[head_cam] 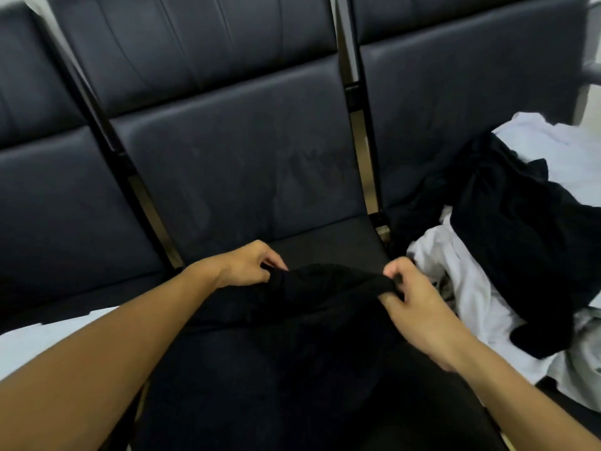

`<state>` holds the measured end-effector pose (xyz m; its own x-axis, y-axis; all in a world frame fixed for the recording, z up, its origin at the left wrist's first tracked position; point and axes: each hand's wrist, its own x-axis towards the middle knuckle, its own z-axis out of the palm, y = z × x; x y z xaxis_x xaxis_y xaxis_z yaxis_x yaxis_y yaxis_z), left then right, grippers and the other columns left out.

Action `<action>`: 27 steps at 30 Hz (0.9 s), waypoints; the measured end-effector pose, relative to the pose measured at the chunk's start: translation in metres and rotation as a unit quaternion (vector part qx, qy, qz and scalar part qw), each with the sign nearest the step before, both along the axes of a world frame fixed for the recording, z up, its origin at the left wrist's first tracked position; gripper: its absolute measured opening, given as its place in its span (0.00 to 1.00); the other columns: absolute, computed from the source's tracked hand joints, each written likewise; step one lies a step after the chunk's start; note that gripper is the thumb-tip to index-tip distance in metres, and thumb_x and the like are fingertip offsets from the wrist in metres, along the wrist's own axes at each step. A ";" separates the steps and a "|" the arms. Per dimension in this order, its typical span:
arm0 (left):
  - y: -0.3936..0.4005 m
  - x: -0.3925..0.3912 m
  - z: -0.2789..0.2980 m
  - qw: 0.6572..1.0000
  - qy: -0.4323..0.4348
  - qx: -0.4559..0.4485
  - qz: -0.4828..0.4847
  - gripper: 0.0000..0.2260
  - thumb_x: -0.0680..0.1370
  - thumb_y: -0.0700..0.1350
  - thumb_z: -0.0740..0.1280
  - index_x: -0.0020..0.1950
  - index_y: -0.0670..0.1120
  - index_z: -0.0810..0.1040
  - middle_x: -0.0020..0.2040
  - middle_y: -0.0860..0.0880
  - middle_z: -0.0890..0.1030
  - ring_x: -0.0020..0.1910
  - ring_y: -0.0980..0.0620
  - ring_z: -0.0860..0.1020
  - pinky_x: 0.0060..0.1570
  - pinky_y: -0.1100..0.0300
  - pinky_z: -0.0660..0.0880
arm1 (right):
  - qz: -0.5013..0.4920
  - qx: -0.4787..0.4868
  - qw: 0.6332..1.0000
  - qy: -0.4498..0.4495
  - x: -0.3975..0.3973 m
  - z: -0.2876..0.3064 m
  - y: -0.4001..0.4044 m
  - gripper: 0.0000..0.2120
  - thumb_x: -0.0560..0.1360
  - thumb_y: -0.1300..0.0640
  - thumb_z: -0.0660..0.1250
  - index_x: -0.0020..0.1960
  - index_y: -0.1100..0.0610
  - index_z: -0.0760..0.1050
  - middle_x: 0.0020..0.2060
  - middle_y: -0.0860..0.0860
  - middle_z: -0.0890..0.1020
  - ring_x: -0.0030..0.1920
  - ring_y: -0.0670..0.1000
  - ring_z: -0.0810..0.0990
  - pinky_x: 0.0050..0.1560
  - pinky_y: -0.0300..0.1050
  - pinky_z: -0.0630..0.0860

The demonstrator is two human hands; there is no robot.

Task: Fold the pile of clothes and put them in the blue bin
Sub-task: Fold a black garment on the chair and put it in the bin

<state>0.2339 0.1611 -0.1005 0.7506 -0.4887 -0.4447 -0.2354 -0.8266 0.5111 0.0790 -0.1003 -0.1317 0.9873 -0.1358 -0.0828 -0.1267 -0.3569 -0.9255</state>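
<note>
Two bare hands are working on one black fabric garment (312,288) over the middle dark padded seat (234,177) of a row of waiting-room chairs. The left hand (247,265) is pinching the garment's upper edge on its left side, fingers curled round a bunched fold of cloth, and the right hand (413,304) is gripping the same edge on the right, thumb and fingers closed on the fabric. Between them the cloth is sagging in a loose ridge, and the rest of it is trailing down toward the camera, where black cloth and dark seat are blending too much to tell their outlines apart.

Most of the job looks undone. On the next seat to the right a jumbled heap of white and black clothes (507,229) is lying unfolded, well apart from the hands. No folded stack is showing anywhere, and the blue bin is not appearing in this view, so how much has gone into it cannot be judged. This garment seems to be at the spreading-out stage, with its folding yet to come.
</note>
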 end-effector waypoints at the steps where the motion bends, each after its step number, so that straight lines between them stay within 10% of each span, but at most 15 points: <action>1: 0.010 -0.006 0.015 0.999 -0.025 -0.011 0.015 0.17 0.75 0.27 0.64 0.51 0.46 0.85 0.49 0.51 0.85 0.51 0.56 0.82 0.54 0.64 0.79 | -0.003 -0.015 0.999 -0.028 0.000 0.010 -0.003 0.07 0.79 0.62 0.63 0.49 0.50 0.70 0.35 0.50 0.79 0.31 0.45 0.74 0.31 0.41 0.70; 7: 0.070 -0.074 0.116 0.931 -0.273 -0.175 0.164 0.16 0.70 0.27 0.55 0.46 0.45 0.73 0.43 0.42 0.80 0.44 0.36 0.79 0.42 0.44 0.77 | 0.081 -0.398 0.902 -0.148 -0.002 0.075 -0.022 0.08 0.75 0.60 0.64 0.53 0.51 0.74 0.41 0.48 0.80 0.43 0.53 0.82 0.48 0.57 0.79; 12: 0.103 -0.145 0.196 0.882 -0.409 -0.172 0.160 0.22 0.69 0.24 0.57 0.46 0.51 0.74 0.42 0.52 0.80 0.42 0.51 0.78 0.43 0.59 0.74 | 0.167 -0.425 0.858 -0.235 -0.016 0.168 -0.013 0.13 0.72 0.66 0.68 0.57 0.61 0.80 0.49 0.58 0.80 0.52 0.63 0.81 0.53 0.56 0.77; 18: 0.126 -0.230 0.287 0.762 -0.616 -0.137 0.146 0.23 0.69 0.25 0.64 0.48 0.55 0.71 0.40 0.57 0.78 0.40 0.51 0.77 0.42 0.59 0.73 | -0.051 -0.216 0.856 -0.467 -0.077 0.287 -0.004 0.10 0.75 0.68 0.54 0.50 0.60 0.72 0.36 0.56 0.76 0.36 0.57 0.74 0.39 0.48 0.73; 24: 0.132 -0.290 0.314 0.846 -0.517 -0.062 0.111 0.11 0.71 0.29 0.69 0.41 0.45 0.81 0.36 0.48 0.83 0.39 0.47 0.83 0.44 0.47 0.80 | 0.039 -0.306 0.879 -0.363 -0.105 0.330 -0.019 0.12 0.79 0.64 0.55 0.52 0.51 0.73 0.40 0.54 0.80 0.38 0.56 0.79 0.41 0.54 0.78; 27: 0.140 -0.314 0.310 0.865 -0.474 -0.109 0.122 0.11 0.73 0.31 0.70 0.42 0.47 0.83 0.37 0.50 0.84 0.40 0.51 0.83 0.45 0.57 0.81 | 0.104 -0.429 0.845 -0.302 -0.125 0.338 -0.036 0.09 0.81 0.60 0.59 0.54 0.49 0.75 0.42 0.52 0.81 0.37 0.50 0.78 0.42 0.54 0.79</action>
